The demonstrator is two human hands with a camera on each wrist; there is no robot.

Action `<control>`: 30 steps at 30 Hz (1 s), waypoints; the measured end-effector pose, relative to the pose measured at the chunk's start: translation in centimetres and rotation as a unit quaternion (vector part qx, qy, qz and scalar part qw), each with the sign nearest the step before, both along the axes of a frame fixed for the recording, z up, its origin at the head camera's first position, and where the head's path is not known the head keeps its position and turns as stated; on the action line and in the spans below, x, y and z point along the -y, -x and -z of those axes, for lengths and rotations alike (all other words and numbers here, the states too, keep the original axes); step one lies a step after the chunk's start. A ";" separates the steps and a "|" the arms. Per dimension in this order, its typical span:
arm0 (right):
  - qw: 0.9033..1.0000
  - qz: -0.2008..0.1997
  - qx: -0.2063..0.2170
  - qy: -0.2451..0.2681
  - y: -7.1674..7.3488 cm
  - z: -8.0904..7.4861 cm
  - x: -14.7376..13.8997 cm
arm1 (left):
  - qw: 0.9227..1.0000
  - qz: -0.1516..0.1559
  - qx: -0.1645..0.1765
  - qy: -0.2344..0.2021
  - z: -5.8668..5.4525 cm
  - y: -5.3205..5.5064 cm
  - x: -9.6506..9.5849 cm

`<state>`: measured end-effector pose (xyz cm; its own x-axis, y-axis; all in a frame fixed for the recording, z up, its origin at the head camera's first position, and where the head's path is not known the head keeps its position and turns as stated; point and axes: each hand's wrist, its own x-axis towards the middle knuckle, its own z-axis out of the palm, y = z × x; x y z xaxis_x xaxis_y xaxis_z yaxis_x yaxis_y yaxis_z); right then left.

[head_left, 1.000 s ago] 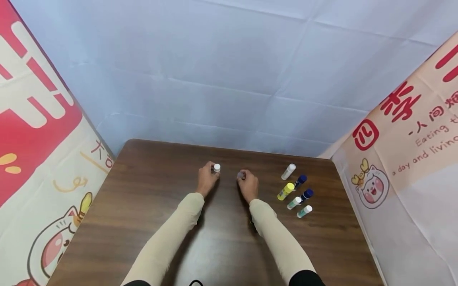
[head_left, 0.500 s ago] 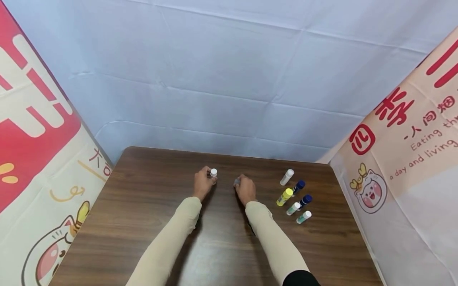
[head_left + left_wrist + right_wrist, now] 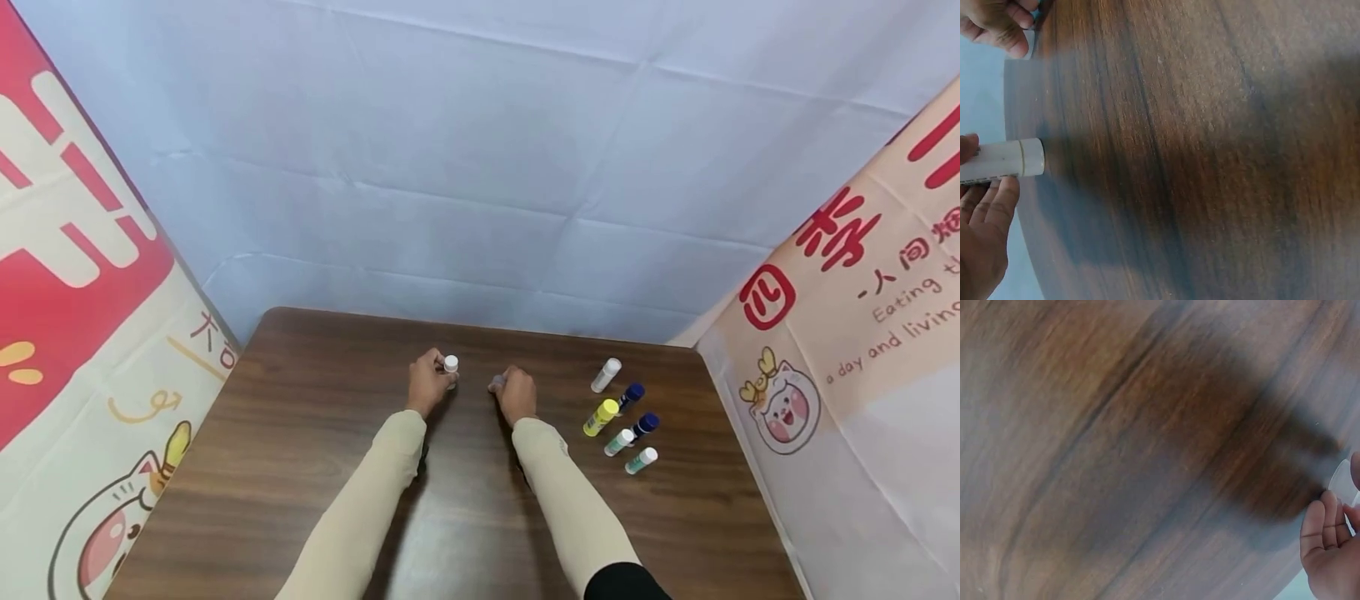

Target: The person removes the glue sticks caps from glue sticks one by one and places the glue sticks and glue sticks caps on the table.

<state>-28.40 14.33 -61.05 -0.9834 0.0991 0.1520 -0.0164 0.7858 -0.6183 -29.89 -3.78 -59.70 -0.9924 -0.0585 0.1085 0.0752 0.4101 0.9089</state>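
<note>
My left hand grips a white glue stick between thumb and fingers, near the far edge of the table. In the head view the stick stands with its white cap uppermost. A short way to its right, my right hand pinches a small, whitish see-through piece, mostly covered by the fingers. I cannot tell what kind of thing it is. In the right wrist view it has a rounded, clear end, with the thumb on one side and the fingers on the other.
Several glue sticks stand in a group on the right of the brown wooden table: a white one, a yellow one, two with dark blue caps and two green-and-white ones. Printed cloths hang at both sides, a pale one behind.
The head view has tilted a little. My right hand has turned slightly, so the see-through piece shows further out at its left side. My left hand keeps its grip on the glue stick.
</note>
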 end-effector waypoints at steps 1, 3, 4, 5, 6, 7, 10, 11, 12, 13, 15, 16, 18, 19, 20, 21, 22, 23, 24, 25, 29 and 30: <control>1.000 0.002 -0.001 0.005 0.0 -0.1 0.1 | 1.000 0.001 -0.003 0.000 0.0 0.1 0.1; 1.000 0.007 -0.002 0.007 0.0 -0.1 0.2 | 1.000 -0.001 -0.005 0.000 -0.1 0.1 0.1; 1.000 0.008 -0.002 0.007 0.0 -0.1 0.3 | 1.000 -0.003 -0.004 -0.002 -0.1 0.1 0.2; 1.000 0.011 0.001 0.005 0.1 0.0 0.4 | 1.000 -0.006 -0.002 -0.002 -0.1 0.1 0.1; 1.000 0.012 0.003 0.009 0.1 0.0 0.4 | 1.000 -0.008 0.000 -0.002 -0.1 0.1 0.1; 1.000 0.014 0.004 0.007 0.1 0.0 0.4 | 1.000 -0.010 0.002 -0.003 -0.1 0.0 0.1; 1.000 0.019 0.005 0.005 0.3 0.1 0.4 | 1.000 -0.016 0.010 -0.001 -0.1 0.0 -0.1; 1.000 0.021 0.004 0.002 0.3 0.2 0.4 | 1.000 -0.017 0.012 -0.002 -0.1 0.0 -0.2; 1.000 0.022 0.004 0.002 0.3 0.2 0.4 | 1.000 -0.018 0.012 -0.003 -0.1 0.0 -0.3; 1.000 0.022 0.004 0.001 0.4 0.3 0.3 | 1.000 -0.020 0.012 -0.003 -0.1 0.0 -0.4; 1.000 0.021 0.003 0.000 0.4 0.4 0.2 | 1.000 -0.021 0.012 -0.002 -0.2 0.0 -0.5; 1.000 0.021 0.003 0.000 0.5 0.4 0.1 | 1.000 -0.022 0.012 -0.001 -0.2 0.0 -0.5; 1.000 0.017 -0.003 -0.002 0.5 0.4 0.0 | 1.000 -0.023 0.010 0.005 -0.2 0.1 -0.6; 1.000 0.015 -0.007 -0.005 0.5 0.5 0.0 | 1.000 -0.022 0.009 0.008 -0.2 0.1 -0.6; 1.000 0.014 -0.010 -0.007 0.4 0.4 -0.1 | 1.000 -0.023 0.010 0.010 -0.2 0.1 -0.6; 1.000 0.012 -0.013 -0.009 0.4 0.4 -0.1 | 1.000 -0.023 0.008 0.013 -0.2 0.2 -0.6; 1.000 0.010 -0.015 -0.009 0.4 0.4 -0.1 | 1.000 -0.023 0.008 0.015 -0.1 0.2 -0.6; 1.000 0.009 -0.016 -0.009 0.3 0.3 -0.1 | 1.000 -0.023 0.008 0.017 -0.1 0.2 -0.6; 1.000 0.008 -0.015 -0.009 0.3 0.2 0.0 | 1.000 -0.022 0.007 0.018 -0.1 0.2 -0.6; 1.000 0.008 -0.013 -0.010 0.3 0.1 0.0 | 1.000 -0.022 0.006 0.019 -0.1 0.3 -0.5; 1.000 0.006 -0.005 -0.016 0.3 -0.1 0.1 | 0.999 -0.024 0.005 0.023 -0.1 0.3 -0.5; 1.000 0.007 -0.001 -0.019 0.3 -0.1 0.1 | 0.999 -0.024 0.006 0.022 -0.1 0.3 -0.5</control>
